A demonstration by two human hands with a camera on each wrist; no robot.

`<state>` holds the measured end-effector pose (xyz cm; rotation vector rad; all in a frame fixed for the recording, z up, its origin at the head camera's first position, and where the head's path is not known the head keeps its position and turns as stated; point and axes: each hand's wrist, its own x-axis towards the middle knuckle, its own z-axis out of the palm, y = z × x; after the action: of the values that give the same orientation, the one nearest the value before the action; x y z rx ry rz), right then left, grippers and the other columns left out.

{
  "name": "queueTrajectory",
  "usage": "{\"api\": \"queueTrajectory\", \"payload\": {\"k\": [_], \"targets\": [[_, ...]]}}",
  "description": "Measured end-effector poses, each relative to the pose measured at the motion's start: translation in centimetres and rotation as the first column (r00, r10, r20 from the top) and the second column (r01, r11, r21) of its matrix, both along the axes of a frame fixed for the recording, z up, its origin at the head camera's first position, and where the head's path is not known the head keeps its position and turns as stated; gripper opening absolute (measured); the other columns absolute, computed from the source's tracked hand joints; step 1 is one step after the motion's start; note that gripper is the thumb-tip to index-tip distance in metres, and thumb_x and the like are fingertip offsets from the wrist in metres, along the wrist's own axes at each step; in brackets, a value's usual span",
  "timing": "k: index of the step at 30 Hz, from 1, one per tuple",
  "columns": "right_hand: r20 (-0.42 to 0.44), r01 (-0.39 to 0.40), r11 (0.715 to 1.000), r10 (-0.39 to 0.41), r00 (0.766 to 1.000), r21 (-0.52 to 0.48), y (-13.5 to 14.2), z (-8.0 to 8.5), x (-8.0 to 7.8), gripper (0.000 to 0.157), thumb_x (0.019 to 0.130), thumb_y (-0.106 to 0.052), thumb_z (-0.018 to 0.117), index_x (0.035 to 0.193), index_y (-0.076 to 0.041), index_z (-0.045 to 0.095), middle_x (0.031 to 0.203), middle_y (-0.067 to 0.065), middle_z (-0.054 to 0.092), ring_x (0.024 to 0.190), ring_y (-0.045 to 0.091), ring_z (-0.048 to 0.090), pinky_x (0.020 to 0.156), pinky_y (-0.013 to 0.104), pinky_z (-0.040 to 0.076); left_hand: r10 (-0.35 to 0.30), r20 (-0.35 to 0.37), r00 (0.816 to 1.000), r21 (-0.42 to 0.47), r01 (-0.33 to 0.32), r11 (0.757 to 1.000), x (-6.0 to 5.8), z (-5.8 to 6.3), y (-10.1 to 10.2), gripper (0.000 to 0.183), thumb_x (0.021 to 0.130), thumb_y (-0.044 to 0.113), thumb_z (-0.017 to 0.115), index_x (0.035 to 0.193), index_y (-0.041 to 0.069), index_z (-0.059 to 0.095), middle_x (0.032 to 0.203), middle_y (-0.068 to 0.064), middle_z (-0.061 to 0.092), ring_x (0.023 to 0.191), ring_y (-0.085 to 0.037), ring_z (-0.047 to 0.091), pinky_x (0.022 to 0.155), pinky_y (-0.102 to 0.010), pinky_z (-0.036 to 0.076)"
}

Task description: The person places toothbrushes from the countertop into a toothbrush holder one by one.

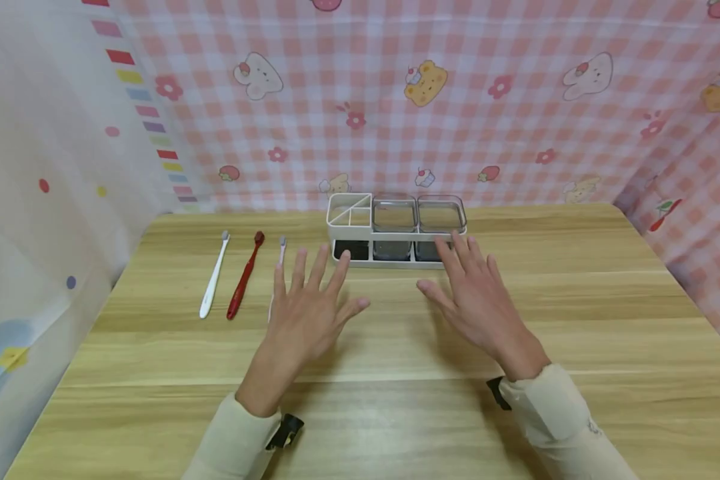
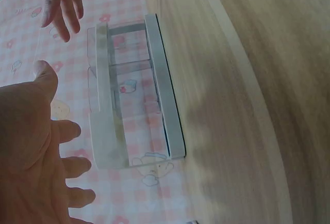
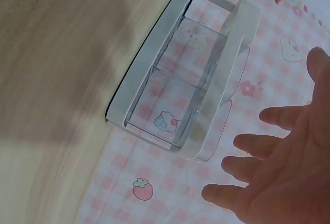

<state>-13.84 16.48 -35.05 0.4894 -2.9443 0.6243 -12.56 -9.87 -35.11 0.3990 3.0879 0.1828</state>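
My left hand [image 1: 306, 317] hovers above the table with its fingers spread, holding nothing. Beneath its fingertips lies a pale toothbrush [image 1: 283, 250], partly covered by the hand. My right hand [image 1: 477, 300], also spread and holding nothing, is raised in front of the right end of a white toothbrush holder [image 1: 351, 233]. Two clear grey cups [image 1: 394, 213] stand in the holder, side by side, right of its divided section. In both wrist views the holder [image 2: 167, 95] stands apart from the fingers. A red toothbrush [image 1: 244, 280] and a white toothbrush [image 1: 214, 280] lie left of my left hand.
The wooden table [image 1: 372, 427] reaches back to a pink checked cloth [image 1: 384, 87] with cartoon prints. A whitish curtain [image 1: 42, 220] hangs along the left side, and more checked cloth [image 1: 690, 193] hangs on the right.
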Motion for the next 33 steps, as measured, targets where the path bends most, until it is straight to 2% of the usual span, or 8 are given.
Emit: {"api": "queueTrajectory", "payload": {"k": [3, 8, 14, 20, 26, 33], "targets": [[-0.058, -0.004, 0.999, 0.001, 0.998, -0.042, 0.0, 0.2, -0.4, 0.075, 0.105, -0.052, 0.046, 0.159, -0.003, 0.028, 0.165, 0.023, 0.017, 0.152, 0.043, 0.013, 0.118, 0.066, 0.014, 0.008, 0.006, 1.000, 0.013, -0.008, 1.000, -0.1, 0.1, -0.1, 0.077, 0.101, 0.070, 0.022, 0.164, 0.028, 0.009, 0.169, -0.008, 0.000, 0.153, -0.040, -0.004, 0.119, -0.063, -0.003], [-0.179, 0.019, 0.986, -0.048, 0.983, -0.163, -0.1, 0.2, -1.5, 0.066, 0.104, -0.042, 0.055, 0.151, 0.002, 0.040, 0.153, 0.027, 0.038, 0.140, 0.046, 0.036, 0.112, 0.062, 0.031, 0.021, 0.019, 1.000, 0.036, -0.022, 0.999, -0.1, 0.3, -0.4, 0.078, 0.100, 0.071, 0.021, 0.164, 0.029, 0.008, 0.169, -0.008, -0.003, 0.152, -0.042, -0.006, 0.119, -0.063, -0.003], [-0.226, 0.053, 0.959, -0.119, 0.967, -0.278, -0.2, 0.4, -2.8, 0.063, 0.103, -0.038, 0.058, 0.148, 0.004, 0.044, 0.151, 0.026, 0.040, 0.138, 0.045, 0.038, 0.109, 0.062, 0.035, 0.049, 0.017, 0.999, 0.039, -0.050, 0.998, -0.3, 0.6, -1.0, 0.078, 0.099, 0.073, 0.021, 0.164, 0.030, 0.007, 0.169, -0.010, -0.003, 0.152, -0.042, -0.009, 0.119, -0.064, -0.001], [-0.213, 0.084, 0.922, -0.175, 0.961, -0.378, 0.2, 0.5, -4.9, 0.061, 0.102, -0.034, 0.060, 0.146, 0.006, 0.046, 0.149, 0.026, 0.041, 0.137, 0.042, 0.040, 0.111, 0.059, 0.034, 0.071, -0.017, 0.997, 0.050, -0.070, 0.996, -0.7, 0.9, -1.7, 0.079, 0.100, 0.071, 0.027, 0.164, 0.028, 0.013, 0.170, -0.012, 0.005, 0.153, -0.041, -0.003, 0.118, -0.066, 0.001], [-0.129, 0.154, 0.887, -0.230, 0.964, -0.435, 0.4, 0.1, -6.9, 0.063, 0.100, -0.034, 0.063, 0.148, 0.003, 0.045, 0.149, 0.027, 0.040, 0.137, 0.043, 0.040, 0.112, 0.059, 0.033, 0.107, -0.058, 0.993, 0.078, -0.102, 0.992, -1.0, 1.5, -2.6, 0.079, 0.100, 0.070, 0.032, 0.164, 0.027, 0.016, 0.168, -0.014, 0.013, 0.153, -0.043, 0.005, 0.117, -0.069, 0.006], [-0.086, 0.170, 0.864, -0.238, 0.968, -0.473, 0.4, -1.1, -8.1, 0.059, 0.100, -0.030, 0.063, 0.142, 0.007, 0.048, 0.145, 0.029, 0.043, 0.136, 0.043, 0.041, 0.112, 0.056, 0.034, 0.133, -0.144, 0.981, 0.108, -0.118, 0.987, -1.4, 2.7, -3.9, 0.079, 0.100, 0.069, 0.034, 0.163, 0.022, 0.024, 0.166, -0.019, 0.020, 0.150, -0.047, 0.015, 0.115, -0.069, 0.016]]}}
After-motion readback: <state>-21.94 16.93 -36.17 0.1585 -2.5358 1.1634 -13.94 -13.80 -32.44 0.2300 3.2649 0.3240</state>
